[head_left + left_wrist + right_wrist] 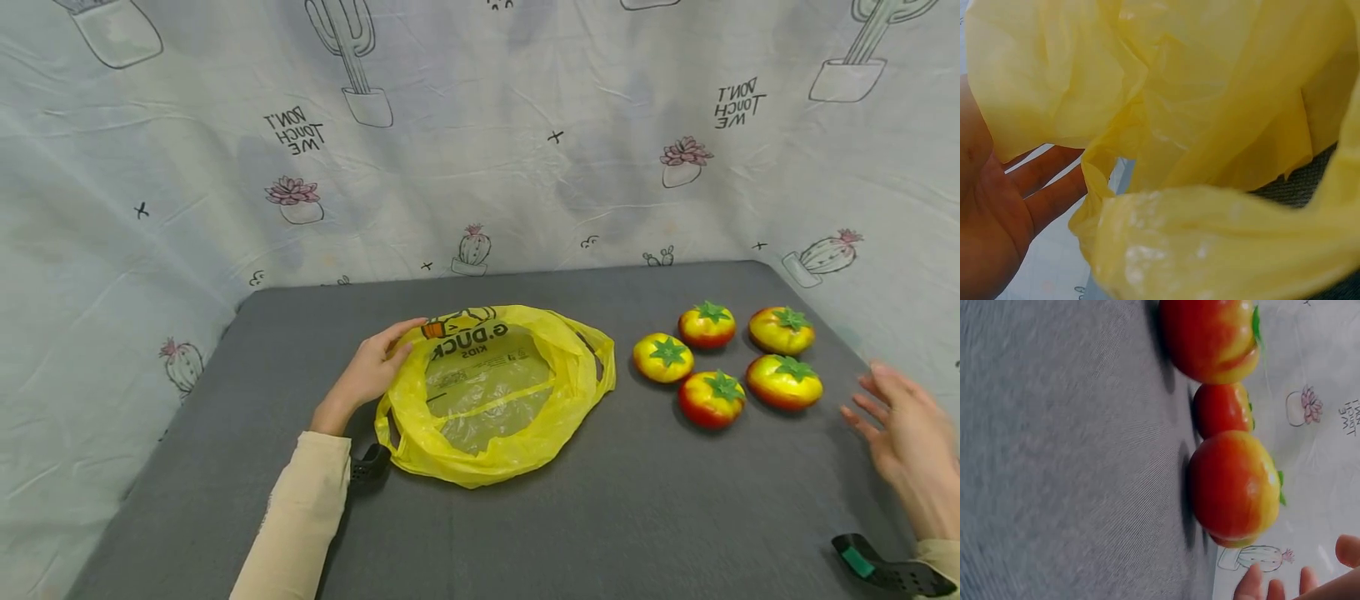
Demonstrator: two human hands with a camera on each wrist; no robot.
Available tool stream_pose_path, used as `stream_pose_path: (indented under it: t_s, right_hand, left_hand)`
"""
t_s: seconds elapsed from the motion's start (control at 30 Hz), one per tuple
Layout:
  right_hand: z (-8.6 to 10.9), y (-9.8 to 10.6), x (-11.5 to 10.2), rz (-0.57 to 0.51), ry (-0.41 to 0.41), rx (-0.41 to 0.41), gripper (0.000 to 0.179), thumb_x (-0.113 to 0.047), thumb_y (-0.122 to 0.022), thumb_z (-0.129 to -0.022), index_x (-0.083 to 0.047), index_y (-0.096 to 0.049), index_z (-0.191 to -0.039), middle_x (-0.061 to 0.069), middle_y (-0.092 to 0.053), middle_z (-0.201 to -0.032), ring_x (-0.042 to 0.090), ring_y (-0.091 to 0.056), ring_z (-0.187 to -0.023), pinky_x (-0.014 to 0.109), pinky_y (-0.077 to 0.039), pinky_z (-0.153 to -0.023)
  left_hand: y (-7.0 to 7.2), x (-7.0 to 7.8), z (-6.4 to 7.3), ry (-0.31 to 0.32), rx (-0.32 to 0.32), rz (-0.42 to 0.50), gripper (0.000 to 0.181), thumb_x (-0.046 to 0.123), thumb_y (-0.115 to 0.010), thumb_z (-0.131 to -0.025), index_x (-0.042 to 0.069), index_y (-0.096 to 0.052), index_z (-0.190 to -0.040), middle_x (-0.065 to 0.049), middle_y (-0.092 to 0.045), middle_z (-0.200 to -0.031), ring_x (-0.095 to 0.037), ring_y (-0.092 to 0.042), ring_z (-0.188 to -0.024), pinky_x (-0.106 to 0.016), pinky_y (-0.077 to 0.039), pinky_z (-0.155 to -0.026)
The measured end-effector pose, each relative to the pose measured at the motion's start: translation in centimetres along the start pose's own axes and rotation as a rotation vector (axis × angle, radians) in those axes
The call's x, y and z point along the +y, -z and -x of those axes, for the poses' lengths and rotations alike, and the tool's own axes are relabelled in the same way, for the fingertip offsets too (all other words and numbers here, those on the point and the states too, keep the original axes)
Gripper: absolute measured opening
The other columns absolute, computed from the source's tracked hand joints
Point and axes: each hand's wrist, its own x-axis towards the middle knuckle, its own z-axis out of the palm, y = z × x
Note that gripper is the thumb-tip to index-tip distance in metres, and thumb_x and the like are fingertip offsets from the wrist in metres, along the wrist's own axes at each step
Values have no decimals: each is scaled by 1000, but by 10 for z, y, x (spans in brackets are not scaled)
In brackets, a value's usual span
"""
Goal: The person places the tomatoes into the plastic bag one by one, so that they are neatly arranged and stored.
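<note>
A yellow plastic bag (525,462) with dark print lies on the table, its mouth spread wide and facing up. My left hand (372,367) touches the bag's left rim; in the left wrist view, the straight fingers (1054,187) reach behind the yellow film, which covers their tips. Beyond the table's right edge, my right hand (911,425) hangs in the air with fingers loosely spread, holding nothing. Nearest to it is a red-and-yellow toy tomato (783,383) with a green leafy top. In the right wrist view, a similar tomato (1233,484) appears above the fingertips, apart from them.
Several tomatoes of the same kind, including a yellow one (663,358) and a redder one (712,400), are grouped right of the bag. The dark grey table (600,525) meets a printed cloth backdrop (525,183) behind and at both sides.
</note>
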Motion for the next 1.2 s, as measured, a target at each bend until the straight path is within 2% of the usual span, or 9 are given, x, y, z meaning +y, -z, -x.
stream_pose_path:
  t_s: [0.13, 0.23, 0.33, 0.4, 0.53, 0.7, 0.9, 1.03, 1.2]
  right_hand:
    - [-6, 3, 1, 117, -55, 12, 41, -38, -67, -86, -32, -47, -121, -16, -38, -111, 9, -41, -86, 22, -46, -54]
    - [-1, -2, -1, 187, -105, 15, 41, -41, -67, -85, -36, -45, -119, -13, -33, -132, 8, -38, -93, 21, -46, -52]
    - [10, -13, -7, 262, -136, 6, 51, -45, -63, -87, -41, -38, -130, -4, -14, -152, 19, -33, -121, 20, -46, -51]
    - [18, -23, -13, 313, -145, -7, 64, -48, -60, -88, -41, -26, -142, -5, -1, -157, 27, -14, -137, 18, -45, -50]
    - [32, -39, -19, 394, -142, -42, 89, -51, -55, -89, -25, -1, -154, -2, 9, -158, 33, 10, -141, 17, -45, -49]
    - [38, -48, -19, 438, -152, -72, 91, -52, -56, -89, -23, -1, -155, -1, 7, -158, 40, 6, -140, 18, -45, -48]
    - [37, -49, -15, 510, -95, -190, 89, -48, -54, -92, -20, 4, -154, 13, 15, -157, 45, 2, -137, 21, -50, -54]
    - [39, -51, -16, 577, -70, -259, 88, -45, -53, -94, -17, 5, -154, 21, 18, -154, 38, -11, -135, 23, -53, -61]
    - [42, -54, -16, 661, -43, -320, 90, -44, -52, -95, -11, 8, -153, 27, 19, -151, 26, -31, -124, 25, -54, -66]
  left_hand:
    - [-1, -1, 0, -5, 4, 1, 43, 6, -44, -102, 10, -43, -144, -16, -42, -144, -24, -50, -71, -43, -39, -81]
    - [-2, -1, 0, -2, 0, 9, 42, 6, -42, -102, 11, -43, -144, -16, -42, -143, -19, -37, -49, -42, -41, -80]
    - [-2, -1, -1, -1, -4, 12, 42, 7, -41, -103, 12, -43, -144, -17, -41, -144, -14, -27, -41, -42, -42, -79]
    - [-3, -1, -1, -4, -1, 12, 42, 7, -41, -103, 12, -43, -144, -17, -41, -144, -12, -27, -41, -42, -42, -79]
    - [-3, 0, 0, -9, 3, 13, 41, 7, -41, -103, 11, -44, -144, -16, -43, -143, -13, -28, -42, -41, -42, -76]
    - [-2, -1, 2, -18, 9, 5, 42, 5, -43, -102, 10, -44, -143, -18, -45, -141, -13, -29, -42, -40, -42, -72]
    - [-3, -1, 2, -14, 9, -1, 43, 4, -45, -101, 11, -44, -144, -17, -43, -142, -12, -28, -41, -41, -43, -72]
    - [-3, -1, 2, -7, 3, 7, 44, 4, -45, -101, 10, -43, -144, -16, -42, -144, -12, -28, -41, -41, -43, -73]
    - [-3, 0, 2, -6, 5, 3, 44, 2, -46, -100, 11, -44, -144, -17, -43, -142, -13, -29, -40, -36, -44, -62]
